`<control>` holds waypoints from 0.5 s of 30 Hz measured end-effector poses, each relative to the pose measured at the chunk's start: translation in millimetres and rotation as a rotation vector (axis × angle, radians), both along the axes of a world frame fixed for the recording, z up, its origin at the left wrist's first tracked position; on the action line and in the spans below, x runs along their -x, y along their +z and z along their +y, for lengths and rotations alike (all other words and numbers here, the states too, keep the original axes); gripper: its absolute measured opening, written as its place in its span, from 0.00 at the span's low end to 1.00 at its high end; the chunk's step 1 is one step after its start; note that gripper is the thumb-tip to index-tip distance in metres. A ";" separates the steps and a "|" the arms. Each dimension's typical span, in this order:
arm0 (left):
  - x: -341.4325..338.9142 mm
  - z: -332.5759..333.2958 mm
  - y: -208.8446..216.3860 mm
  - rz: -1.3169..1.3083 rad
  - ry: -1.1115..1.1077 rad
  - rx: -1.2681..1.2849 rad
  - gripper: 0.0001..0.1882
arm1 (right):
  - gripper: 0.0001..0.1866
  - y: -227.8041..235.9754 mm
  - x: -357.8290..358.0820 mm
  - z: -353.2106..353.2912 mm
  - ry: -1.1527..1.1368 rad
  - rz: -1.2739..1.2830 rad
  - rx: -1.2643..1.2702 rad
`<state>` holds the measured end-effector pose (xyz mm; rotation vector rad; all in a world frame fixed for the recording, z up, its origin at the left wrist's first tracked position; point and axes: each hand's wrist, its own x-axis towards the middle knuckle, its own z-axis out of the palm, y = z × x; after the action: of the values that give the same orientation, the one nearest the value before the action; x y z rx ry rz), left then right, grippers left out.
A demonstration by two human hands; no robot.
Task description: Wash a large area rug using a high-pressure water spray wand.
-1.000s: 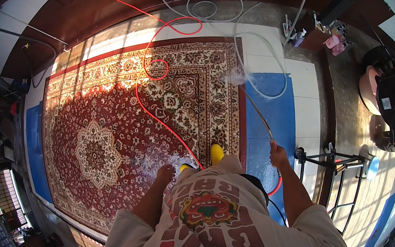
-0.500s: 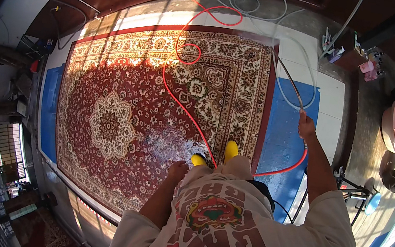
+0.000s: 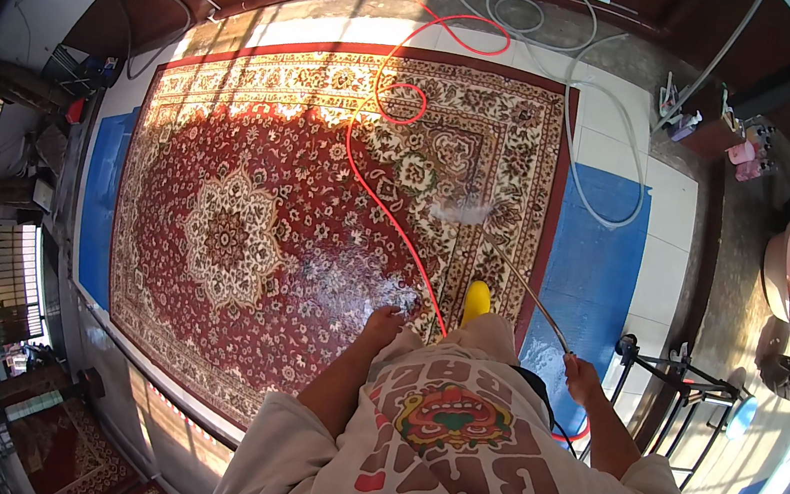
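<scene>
My right hand (image 3: 582,380) is wrapped round the grip end of a long thin metal spray wand (image 3: 534,297), held low at my right side. The wand points forward and left over a red and cream patterned carpet (image 3: 313,185). A pale burst of spray (image 3: 460,212) hits the carpet's patterned border just beyond the tip. My left hand (image 3: 384,323) hangs beside my left thigh, its fingers loosely curled with nothing visible in them. White foam (image 3: 345,275) lies on the carpet near it. One yellow boot (image 3: 477,302) shows on the carpet.
A red hose (image 3: 388,211) loops across the carpet to my legs. A clear hose (image 3: 611,220) coils beyond its far right corner. Blue flooring (image 3: 598,240) borders the carpet. At right stand a black metal frame (image 3: 679,383), a pink basin (image 3: 782,269) and a wooden shelf (image 3: 713,125).
My right hand has come down and nearer, swinging the wand's spray from the carpet's far right corner inward to the left. My left hand has shifted slightly forward. The left boot is now hidden.
</scene>
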<state>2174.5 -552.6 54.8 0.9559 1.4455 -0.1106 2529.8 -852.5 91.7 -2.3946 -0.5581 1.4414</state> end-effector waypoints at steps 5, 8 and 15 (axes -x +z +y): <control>26.9 32.4 -3.6 -0.097 -0.097 -0.090 0.20 | 0.26 23.8 38.8 17.4 0.065 -0.070 -0.087; 59.1 48.9 -14.1 -0.128 -0.127 -0.115 0.19 | 0.26 36.0 56.5 46.1 0.098 -0.138 -0.098; 203.8 73.5 -111.2 -0.079 -0.263 -0.345 0.13 | 0.27 75.1 135.8 112.1 -0.227 -0.135 -0.204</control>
<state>1970.7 -479.1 -56.4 1.4170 1.2822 -0.0151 2394.0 -740.5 166.8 -2.3179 -0.4246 1.0809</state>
